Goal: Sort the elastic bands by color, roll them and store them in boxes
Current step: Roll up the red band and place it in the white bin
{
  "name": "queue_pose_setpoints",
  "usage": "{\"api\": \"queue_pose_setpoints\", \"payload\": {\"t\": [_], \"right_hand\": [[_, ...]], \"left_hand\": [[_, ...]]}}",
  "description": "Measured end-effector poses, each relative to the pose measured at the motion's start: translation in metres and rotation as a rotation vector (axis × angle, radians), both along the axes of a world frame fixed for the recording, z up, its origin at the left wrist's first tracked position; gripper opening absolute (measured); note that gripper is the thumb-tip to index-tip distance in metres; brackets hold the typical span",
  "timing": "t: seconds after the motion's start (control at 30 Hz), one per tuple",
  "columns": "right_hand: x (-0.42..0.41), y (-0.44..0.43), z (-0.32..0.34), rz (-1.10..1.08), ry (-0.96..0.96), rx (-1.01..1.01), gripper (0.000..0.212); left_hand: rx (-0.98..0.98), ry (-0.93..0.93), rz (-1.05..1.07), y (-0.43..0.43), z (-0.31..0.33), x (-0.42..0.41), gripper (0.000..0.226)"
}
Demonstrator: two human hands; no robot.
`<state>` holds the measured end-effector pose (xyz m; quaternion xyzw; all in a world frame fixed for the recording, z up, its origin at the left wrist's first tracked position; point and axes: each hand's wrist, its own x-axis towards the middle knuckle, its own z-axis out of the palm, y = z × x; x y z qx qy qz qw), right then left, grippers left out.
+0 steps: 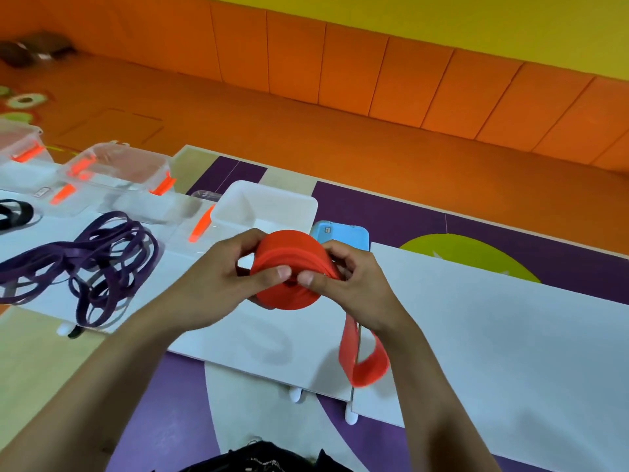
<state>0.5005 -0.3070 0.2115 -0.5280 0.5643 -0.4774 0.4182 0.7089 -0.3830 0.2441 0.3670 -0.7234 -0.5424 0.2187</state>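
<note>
Both hands hold a thick roll of red elastic band (289,253) above the low white table (493,335). My left hand (218,284) grips the roll's left side, thumb on its front. My right hand (350,281) pinches the roll's right edge. The band's loose tail (360,356) hangs in a loop below my right wrist. Just behind the roll stands an open white box (269,206). Several purple bands (98,260) lie tangled on the table at the left. A black band (13,212) shows at the far left edge.
Two clear boxes with orange clips (119,168) (20,144) stand at the back left. A light blue lid (343,235) lies behind my right hand. An orange padded wall (374,73) runs along the back. The floor mat is purple, green and cream.
</note>
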Motion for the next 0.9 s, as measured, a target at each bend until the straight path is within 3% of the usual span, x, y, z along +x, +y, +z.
{"api": "queue_pose_setpoints", "payload": {"t": [0.2, 0.3, 0.4, 0.5, 0.6, 0.77, 0.9], "right_hand": [[-0.003, 0.013, -0.021, -0.154, -0.175, -0.016, 0.029], [0.005, 0.018, -0.024, -0.149, -0.173, 0.03, 0.03], [-0.006, 0.021, -0.018, -0.026, -0.109, 0.071, 0.024], [-0.019, 0.022, -0.011, 0.124, -0.011, 0.087, 0.024], [-0.026, 0.022, -0.007, 0.201, 0.038, 0.103, 0.033], [-0.038, 0.024, -0.007, 0.116, 0.072, 0.121, 0.029], [-0.033, 0.027, -0.02, 0.007, -0.016, 0.059, 0.021]], "left_hand": [[0.361, 0.378, 0.229, 0.022, -0.015, -0.036, 0.039], [0.367, 0.246, 0.239, 0.023, -0.011, -0.039, 0.049], [0.145, -0.069, 0.164, 0.01, 0.0, -0.022, 0.05], [-0.012, -0.209, 0.113, -0.002, 0.013, -0.01, 0.043], [-0.051, -0.363, -0.102, -0.008, 0.019, -0.011, 0.038], [-0.06, -0.353, -0.168, -0.002, 0.013, -0.015, 0.032], [0.007, -0.122, -0.031, 0.009, -0.007, -0.023, 0.037]]}}
